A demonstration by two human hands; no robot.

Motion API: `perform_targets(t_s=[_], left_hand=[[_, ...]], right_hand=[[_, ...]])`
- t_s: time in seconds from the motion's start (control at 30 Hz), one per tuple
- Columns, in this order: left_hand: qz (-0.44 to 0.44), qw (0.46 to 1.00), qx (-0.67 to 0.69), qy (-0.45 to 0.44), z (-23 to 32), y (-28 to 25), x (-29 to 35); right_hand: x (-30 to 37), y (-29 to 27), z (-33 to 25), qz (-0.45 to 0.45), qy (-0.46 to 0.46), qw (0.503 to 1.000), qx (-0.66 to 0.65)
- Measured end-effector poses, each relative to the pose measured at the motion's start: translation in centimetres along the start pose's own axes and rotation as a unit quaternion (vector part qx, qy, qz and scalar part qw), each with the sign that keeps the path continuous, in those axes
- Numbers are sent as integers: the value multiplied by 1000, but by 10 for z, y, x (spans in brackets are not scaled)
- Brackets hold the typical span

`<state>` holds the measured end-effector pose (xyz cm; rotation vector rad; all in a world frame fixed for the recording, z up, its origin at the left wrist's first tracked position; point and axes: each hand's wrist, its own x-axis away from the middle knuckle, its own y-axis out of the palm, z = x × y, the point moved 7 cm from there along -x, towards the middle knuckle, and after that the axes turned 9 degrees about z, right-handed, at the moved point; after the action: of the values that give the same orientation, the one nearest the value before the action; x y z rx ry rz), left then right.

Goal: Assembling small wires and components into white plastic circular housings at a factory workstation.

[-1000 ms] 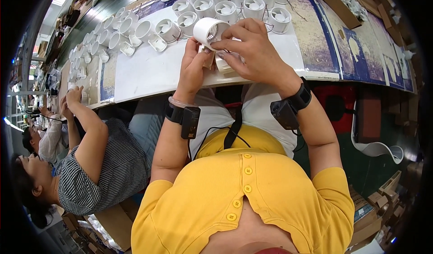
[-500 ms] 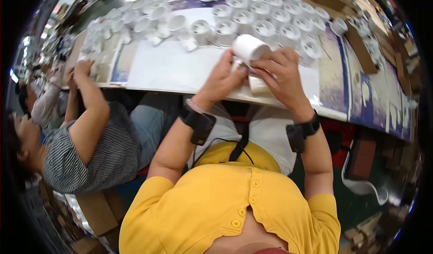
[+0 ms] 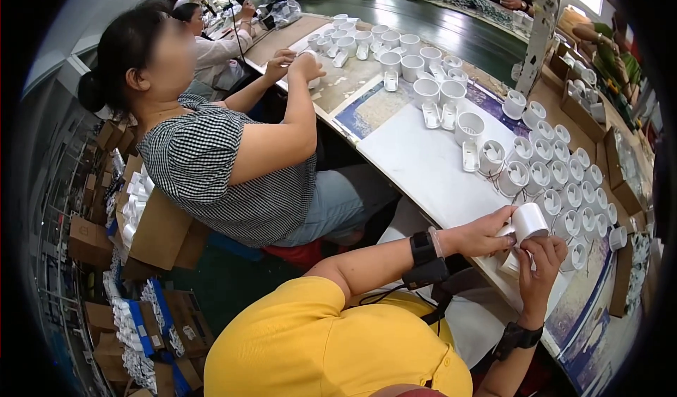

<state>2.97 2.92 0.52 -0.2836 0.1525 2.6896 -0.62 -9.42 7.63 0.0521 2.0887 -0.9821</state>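
A white cup [image 3: 529, 220] is sitting tilted in the person's hands, just above the near edge of the table [image 3: 405, 139]. The left hand [image 3: 486, 235] is gripping the cup's left side, its fingers partly curled and thumb bent in. The right hand [image 3: 543, 261] is bringing bent, nearly closed fingertips to the cup's lower edge; whether they are pinching a small part cannot be told. A white piece [image 3: 512, 263] is showing beneath; whether it is joined to the cup is unclear.

The step in hand seems to be fine finger work at that lower edge. The next move is probably calling for a steady left hold and precise right fingertips.

Beyond, cups with fan blades [image 3: 539, 175] are standing in rows to the right, while cups with side pieces [image 3: 451, 95] are standing farther left. A co-worker [image 3: 226, 164] is working at the same table, on the person's left.
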Motion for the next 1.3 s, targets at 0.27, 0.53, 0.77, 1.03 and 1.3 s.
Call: perform_targets(t_s=[0.27,0.53,0.77,1.03,1.3], left_hand=[[8,997,-37,75,-6,2,-1],[-12,998,26,-51,-5,0,2],[68,990,-76,103,-15,10,0],[116,986,112,-48,-22,-14,0],[93,947,305,-35,-18,-13,-2]], right_hand=[[4,-6,-3,18,15,999,30],[9,0,-3,77,29,996,33],[21,-2,-1,81,11,995,60],[31,1,25,77,171,980,-64],[47,20,37,72,281,899,-329]])
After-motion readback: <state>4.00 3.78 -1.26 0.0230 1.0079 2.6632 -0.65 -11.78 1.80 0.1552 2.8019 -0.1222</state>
